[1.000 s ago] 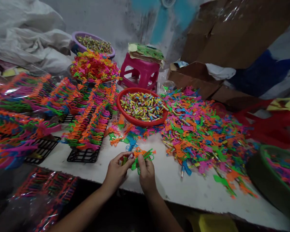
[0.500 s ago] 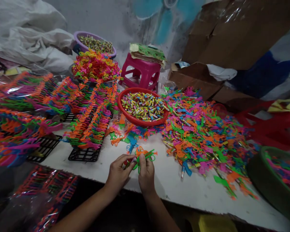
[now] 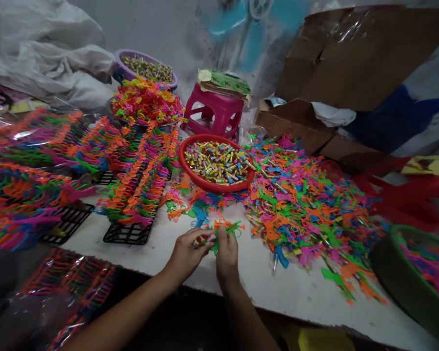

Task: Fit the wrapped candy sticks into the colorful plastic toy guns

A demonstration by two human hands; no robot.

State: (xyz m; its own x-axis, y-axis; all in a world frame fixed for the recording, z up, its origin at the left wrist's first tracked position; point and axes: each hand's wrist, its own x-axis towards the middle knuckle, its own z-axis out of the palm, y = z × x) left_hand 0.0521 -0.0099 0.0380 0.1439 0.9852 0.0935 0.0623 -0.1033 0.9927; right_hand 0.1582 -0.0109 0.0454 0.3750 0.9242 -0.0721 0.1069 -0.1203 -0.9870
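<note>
Left hand and right hand close together near the front edge of the white table, fingers curled in narrowly. Pinched between them: a small bunch of plastic toy pieces, orange and green, fanning out above the fingertips; also a small item at the left fingertips, too small to tell. Both hands closed on that bunch, just above the table.

Everything else placed from the red bowl, which sits just beyond the hands:
- In the bowl, a heap of small multicoloured tubes.
- Right of the bowl, touching its rim, a broad loose pile of neon plastic pieces spread over the table.
- Left of the bowl, rows of the same bright pieces stacked on black grid trays.
- Behind the bowl, a pink stool bearing a stack of green-printed paper.
- Behind and left, a purple basin with small pieces inside.
- Behind and right, brown cardboard boxes.
- Far right of the bowl, at the table's end, a green basin holding more coloured pieces.
</note>
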